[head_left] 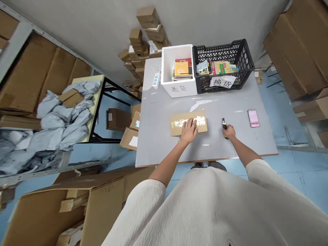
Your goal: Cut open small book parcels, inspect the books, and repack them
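A brown cardboard box (176,128) with shiny clear tape along its top lies on the grey table (159,147) in front of me. My left hand (189,131) rests on the box's top, its fingers stretched out over the tape. Farther right, my right hand (229,131) is closed around a black and yellow utility knife (224,123) at the tabletop. The knife's front end points away from me; whether its blade is out is too small to tell.
At the table's back stand a white foam box (179,89) and a black plastic crate (219,85), both holding books. A power strip (155,80) lies left of them, a pink blurred item (253,118) at right. Grey parcels (69,119) cover a side table.
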`<move>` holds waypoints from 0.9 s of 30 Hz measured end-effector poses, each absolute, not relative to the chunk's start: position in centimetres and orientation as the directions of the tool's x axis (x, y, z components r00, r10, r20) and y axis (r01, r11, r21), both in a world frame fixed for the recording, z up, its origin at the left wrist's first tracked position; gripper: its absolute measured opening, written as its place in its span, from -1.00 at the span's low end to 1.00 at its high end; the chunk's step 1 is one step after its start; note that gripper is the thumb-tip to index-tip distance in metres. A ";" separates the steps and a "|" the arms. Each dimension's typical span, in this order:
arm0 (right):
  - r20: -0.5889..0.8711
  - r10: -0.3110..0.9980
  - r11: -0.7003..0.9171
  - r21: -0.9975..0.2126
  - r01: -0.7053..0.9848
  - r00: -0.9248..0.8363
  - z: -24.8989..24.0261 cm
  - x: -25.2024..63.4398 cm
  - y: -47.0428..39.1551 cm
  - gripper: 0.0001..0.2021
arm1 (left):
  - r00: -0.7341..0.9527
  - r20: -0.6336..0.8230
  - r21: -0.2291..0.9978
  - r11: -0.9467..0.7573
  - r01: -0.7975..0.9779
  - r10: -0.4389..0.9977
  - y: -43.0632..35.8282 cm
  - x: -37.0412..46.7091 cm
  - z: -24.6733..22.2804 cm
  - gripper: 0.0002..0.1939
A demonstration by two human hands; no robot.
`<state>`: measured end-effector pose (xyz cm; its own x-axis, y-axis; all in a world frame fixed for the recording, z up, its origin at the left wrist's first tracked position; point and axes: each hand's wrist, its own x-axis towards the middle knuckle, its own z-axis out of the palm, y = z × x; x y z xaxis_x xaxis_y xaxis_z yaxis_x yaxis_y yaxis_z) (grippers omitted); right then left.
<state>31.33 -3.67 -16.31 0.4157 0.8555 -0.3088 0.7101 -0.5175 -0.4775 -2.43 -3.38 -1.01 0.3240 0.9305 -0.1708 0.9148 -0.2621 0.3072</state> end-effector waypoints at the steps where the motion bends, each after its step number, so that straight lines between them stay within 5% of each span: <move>1: -0.306 0.859 -0.511 -0.485 0.710 0.409 -16.5 31.3 -3.8 -0.70 | 0.323 -0.171 0.306 -0.262 0.916 0.931 -3.4 -2.4 -1.1 -0.38; 8: -0.289 0.879 -0.473 -0.428 0.770 0.379 -14.8 30.3 -3.3 -0.64 | 0.341 -0.185 0.306 -0.275 0.911 0.922 -3.0 -2.5 -0.8 -0.37; 15: 0.001 1.000 -0.003 -0.651 0.759 0.005 -7.5 25.2 0.5 -0.59 | 0.390 -0.127 0.340 -0.329 0.881 0.912 -2.0 -4.6 -0.1 -0.40; 20: 0.135 0.956 0.291 -0.556 0.779 -0.261 -3.6 21.1 1.7 -0.57 | 0.208 -0.048 0.328 -0.181 0.927 0.977 -1.8 -8.0 0.1 -0.44; 27: 0.012 0.975 0.202 -0.486 0.851 -0.224 -3.5 19.2 1.4 -0.46 | -0.112 -0.017 0.520 0.104 0.848 0.994 -2.2 -11.3 -2.4 -0.36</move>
